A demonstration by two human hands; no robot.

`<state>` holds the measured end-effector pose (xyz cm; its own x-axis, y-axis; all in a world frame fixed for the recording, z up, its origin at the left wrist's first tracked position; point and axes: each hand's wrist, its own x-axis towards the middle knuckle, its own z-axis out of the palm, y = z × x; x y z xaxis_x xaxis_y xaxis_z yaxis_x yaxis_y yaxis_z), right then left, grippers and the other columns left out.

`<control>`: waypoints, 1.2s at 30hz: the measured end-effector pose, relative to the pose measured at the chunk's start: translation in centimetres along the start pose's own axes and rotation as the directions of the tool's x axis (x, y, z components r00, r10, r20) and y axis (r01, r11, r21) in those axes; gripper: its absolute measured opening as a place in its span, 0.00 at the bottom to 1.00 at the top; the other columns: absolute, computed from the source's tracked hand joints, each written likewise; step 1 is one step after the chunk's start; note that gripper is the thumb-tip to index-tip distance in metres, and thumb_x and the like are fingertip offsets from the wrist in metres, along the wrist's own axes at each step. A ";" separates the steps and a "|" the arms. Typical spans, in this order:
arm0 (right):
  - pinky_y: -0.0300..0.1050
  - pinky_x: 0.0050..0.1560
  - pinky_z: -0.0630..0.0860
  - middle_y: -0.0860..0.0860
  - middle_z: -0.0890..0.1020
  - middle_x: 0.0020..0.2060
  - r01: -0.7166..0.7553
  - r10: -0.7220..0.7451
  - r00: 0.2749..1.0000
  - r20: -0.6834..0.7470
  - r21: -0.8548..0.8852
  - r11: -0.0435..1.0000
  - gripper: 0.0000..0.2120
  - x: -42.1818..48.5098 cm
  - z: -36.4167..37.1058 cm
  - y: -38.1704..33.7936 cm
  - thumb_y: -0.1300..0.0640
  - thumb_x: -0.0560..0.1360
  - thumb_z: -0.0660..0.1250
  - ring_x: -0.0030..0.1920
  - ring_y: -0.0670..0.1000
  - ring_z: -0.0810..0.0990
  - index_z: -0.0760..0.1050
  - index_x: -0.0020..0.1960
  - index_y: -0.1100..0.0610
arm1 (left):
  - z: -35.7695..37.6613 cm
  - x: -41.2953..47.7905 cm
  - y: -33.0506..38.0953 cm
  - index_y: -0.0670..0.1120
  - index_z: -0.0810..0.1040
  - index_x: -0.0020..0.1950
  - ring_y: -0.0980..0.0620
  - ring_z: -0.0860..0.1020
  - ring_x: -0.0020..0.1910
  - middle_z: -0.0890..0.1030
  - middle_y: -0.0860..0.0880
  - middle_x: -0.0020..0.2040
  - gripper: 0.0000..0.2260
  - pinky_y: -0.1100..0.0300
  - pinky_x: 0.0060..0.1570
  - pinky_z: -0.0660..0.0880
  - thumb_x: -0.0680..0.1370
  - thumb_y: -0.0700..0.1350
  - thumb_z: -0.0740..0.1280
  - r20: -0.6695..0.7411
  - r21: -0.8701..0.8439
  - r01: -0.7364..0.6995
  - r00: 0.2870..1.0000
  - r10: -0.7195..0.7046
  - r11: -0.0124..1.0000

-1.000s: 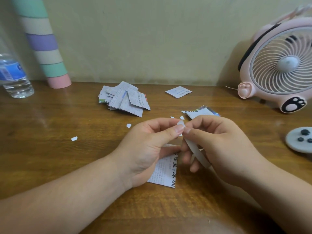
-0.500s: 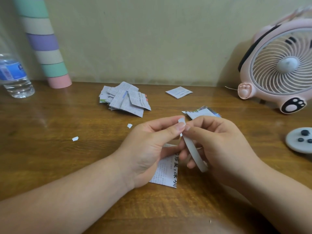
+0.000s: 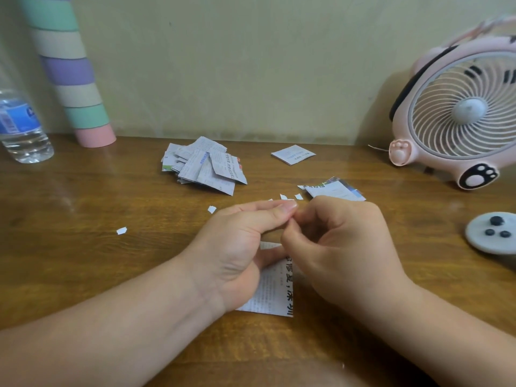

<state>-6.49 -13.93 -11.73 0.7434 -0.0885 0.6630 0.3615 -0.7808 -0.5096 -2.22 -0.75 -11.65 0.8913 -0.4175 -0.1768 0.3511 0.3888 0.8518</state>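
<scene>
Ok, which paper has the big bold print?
The sheet partly under the left hand, nearest the camera; the pile and other pieces lie farther back.

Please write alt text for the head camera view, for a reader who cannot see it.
Left hand and right hand meet fingertip to fingertip, pinching a paper strip hidden by fingers, over a printed paper on a wooden table. Behind lie a paper pile, scraps, a bottle and a pink fan.

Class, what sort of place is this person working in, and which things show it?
Probably a desk at home: a wooden table against a plain wall, a pink fan, a water bottle, and a pile of newspaper scraps beyond the newspaper piece pinched by the left hand and right hand.
</scene>
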 end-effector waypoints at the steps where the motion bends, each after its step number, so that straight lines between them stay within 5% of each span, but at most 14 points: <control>1: 0.43 0.24 0.70 0.47 0.76 0.22 0.035 -0.035 0.999 -0.008 -0.038 0.999 0.11 0.0 0.0 0.1 0.57 0.71 0.71 0.25 0.50 0.73 0.75 0.31 0.55 | 0.0 0.0 0.0 0.33 0.81 0.59 0.43 0.81 0.49 0.83 0.36 0.51 0.25 0.53 0.45 0.79 0.64 0.43 0.74 -0.001 -0.010 0.004 1.000 -0.004 1.000; 10: 0.45 0.22 0.72 0.46 0.73 0.21 0.166 -0.162 0.986 0.034 -0.202 0.965 0.09 -0.2 -1.1 -0.2 0.57 0.68 0.70 0.22 0.49 0.72 0.75 0.30 0.55 | 0.2 -0.4 -0.2 0.34 0.82 0.55 0.47 0.82 0.43 0.83 0.40 0.44 0.20 0.53 0.43 0.80 0.66 0.42 0.73 0.011 0.031 0.060 0.998 -0.061 0.998; 13: 0.45 0.22 0.70 0.46 0.72 0.22 0.242 -0.239 0.970 0.041 -0.202 0.949 0.11 -0.9 -1.3 -0.7 0.57 0.70 0.69 0.23 0.49 0.69 0.72 0.30 0.55 | 0.2 0.0 0.1 0.36 0.81 0.52 0.48 0.81 0.40 0.82 0.41 0.42 0.10 0.52 0.43 0.79 0.73 0.40 0.71 -0.025 0.029 0.147 0.989 -0.147 0.989; 17: 0.44 0.25 0.66 0.47 0.73 0.23 0.388 -0.385 0.922 0.049 -0.149 0.910 0.09 -1.3 -1.3 -2.9 0.58 0.68 0.69 0.26 0.50 0.64 0.74 0.30 0.54 | 0.3 -0.2 0.2 0.39 0.82 0.40 0.49 0.79 0.31 0.80 0.42 0.33 0.07 0.59 0.32 0.78 0.77 0.34 0.68 -0.089 0.045 0.184 0.980 -0.180 0.982; 21: 0.40 0.29 0.69 0.42 0.75 0.26 0.045 -0.009 0.985 0.171 -0.209 0.977 0.05 1.6 -3.0 0.2 0.58 0.71 0.72 0.29 0.46 0.74 0.78 0.38 0.51 | 0.5 -0.3 -0.7 0.35 0.82 0.47 0.46 0.82 0.44 0.83 0.39 0.42 0.04 0.47 0.56 0.81 0.77 0.37 0.70 -0.073 0.130 0.096 0.994 -0.087 0.987; 26: 0.39 0.32 0.66 0.44 0.78 0.33 -0.212 0.334 0.902 0.272 -0.395 0.894 0.07 2.7 -4.4 3.2 0.51 0.76 0.70 0.35 0.41 0.75 0.77 0.53 0.49 | 0.7 -0.4 -0.6 0.39 0.80 0.39 0.52 0.81 0.36 0.80 0.46 0.34 0.07 0.46 0.57 0.82 0.72 0.41 0.74 -0.127 0.144 0.090 0.989 -0.072 0.986; 28: 0.42 0.35 0.72 0.44 0.80 0.37 -0.249 0.411 0.855 0.316 -0.445 0.860 0.23 3.0 -4.5 3.2 0.49 0.77 0.69 0.36 0.43 0.77 0.70 0.70 0.49 | 0.7 -0.6 -0.5 0.39 0.81 0.41 0.52 0.81 0.37 0.81 0.46 0.34 0.06 0.47 0.56 0.82 0.72 0.41 0.74 -0.117 0.133 0.087 0.991 -0.072 0.987; 29: 0.45 0.38 0.76 0.45 0.81 0.39 -0.250 0.449 0.819 0.357 -0.482 0.840 0.34 3.0 -4.3 3.2 0.49 0.77 0.68 0.37 0.45 0.79 0.57 0.79 0.47 | 0.5 -0.6 -0.5 0.38 0.82 0.43 0.52 0.81 0.38 0.81 0.46 0.35 0.07 0.47 0.56 0.82 0.71 0.41 0.74 -0.109 0.128 0.095 0.991 -0.081 0.987; 31: 0.50 0.45 0.80 0.46 0.82 0.41 -0.211 0.500 0.749 0.435 -0.558 0.802 0.47 2.7 -3.9 3.3 0.51 0.77 0.67 0.40 0.49 0.81 0.36 0.81 0.43 | 0.2 -0.6 -0.4 0.35 0.82 0.49 0.52 0.81 0.40 0.82 0.44 0.38 0.11 0.47 0.55 0.82 0.70 0.39 0.75 -0.085 0.110 0.100 0.992 -0.091 0.989; 33: 0.50 0.48 0.81 0.45 0.82 0.42 -0.192 0.506 0.736 0.449 -0.579 0.792 0.45 2.8 -4.0 3.6 0.51 0.77 0.66 0.42 0.49 0.81 0.37 0.80 0.40 | 0.0 -0.5 -0.3 0.33 0.81 0.54 0.50 0.82 0.40 0.83 0.43 0.39 0.13 0.47 0.56 0.82 0.71 0.36 0.74 -0.071 0.091 0.111 0.992 -0.104 0.990; 36: 0.50 0.51 0.80 0.45 0.80 0.51 -0.131 0.513 0.735 0.444 -0.649 0.750 0.33 3.2 -4.7 3.3 0.46 0.77 0.65 0.51 0.52 0.80 0.54 0.78 0.38 | 0.0 -0.5 -0.4 0.32 0.80 0.54 0.49 0.83 0.39 0.83 0.43 0.38 0.14 0.47 0.58 0.81 0.71 0.38 0.74 -0.045 0.119 0.101 0.994 -0.096 0.988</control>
<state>-5.54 -19.67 -8.72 0.9814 -0.1909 -0.0179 -0.1917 -0.9749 -0.1132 -2.76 -0.66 -11.91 0.8656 -0.4152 -0.2799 0.4023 0.2438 0.8824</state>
